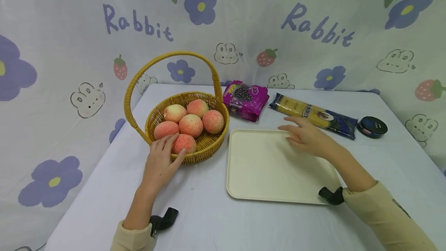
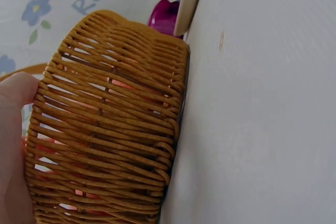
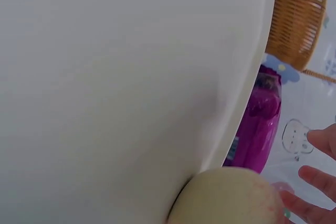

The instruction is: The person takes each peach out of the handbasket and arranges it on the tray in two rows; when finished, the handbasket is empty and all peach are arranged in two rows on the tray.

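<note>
Peaches (image 1: 191, 126), speckled coral-pink over creamy yellow, lie six together in a round yellow wicker basket (image 1: 210, 151); one more sits by the far edge of the beige tray (image 1: 271, 165), its smooth cream side showing in the right wrist view. Right hand (image 1: 309, 138) is above that one, fingers spread wide. Left hand (image 1: 160, 165) reaches over the basket's rim, fingertips around the nearest peach (image 1: 184, 143); whether it grips, I cannot tell

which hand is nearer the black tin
Right. The right hand is over the tray, just left of the tin; the left hand is at the near side of the basket, much farther left.
</note>
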`<state>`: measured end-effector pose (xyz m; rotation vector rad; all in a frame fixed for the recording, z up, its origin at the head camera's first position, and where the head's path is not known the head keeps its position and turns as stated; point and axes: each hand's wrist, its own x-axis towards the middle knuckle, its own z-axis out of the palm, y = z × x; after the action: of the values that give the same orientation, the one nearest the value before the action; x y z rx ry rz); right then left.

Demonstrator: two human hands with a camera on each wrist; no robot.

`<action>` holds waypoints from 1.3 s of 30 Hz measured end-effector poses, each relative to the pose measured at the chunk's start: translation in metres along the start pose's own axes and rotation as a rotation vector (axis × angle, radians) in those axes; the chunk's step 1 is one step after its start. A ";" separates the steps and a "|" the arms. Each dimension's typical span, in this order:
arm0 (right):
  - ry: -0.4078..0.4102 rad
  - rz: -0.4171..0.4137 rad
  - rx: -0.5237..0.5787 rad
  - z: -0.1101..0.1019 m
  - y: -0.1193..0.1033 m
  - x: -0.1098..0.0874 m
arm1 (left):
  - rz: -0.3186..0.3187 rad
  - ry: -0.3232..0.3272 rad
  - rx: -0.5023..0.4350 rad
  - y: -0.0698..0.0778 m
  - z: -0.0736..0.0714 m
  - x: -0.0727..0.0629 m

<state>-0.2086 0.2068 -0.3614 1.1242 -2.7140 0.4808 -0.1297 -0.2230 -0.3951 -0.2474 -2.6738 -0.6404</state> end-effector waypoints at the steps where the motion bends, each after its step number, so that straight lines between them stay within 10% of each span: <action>1: 0.000 -0.015 -0.005 0.001 -0.001 0.002 | 0.002 0.000 0.001 0.000 0.000 0.000; 39: -0.073 -0.285 0.090 0.042 -0.090 0.128 | 0.006 -0.017 0.027 0.002 -0.002 -0.004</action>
<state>-0.2356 0.0476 -0.3448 1.5506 -2.5518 0.5298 -0.1248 -0.2226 -0.3949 -0.2539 -2.6953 -0.6027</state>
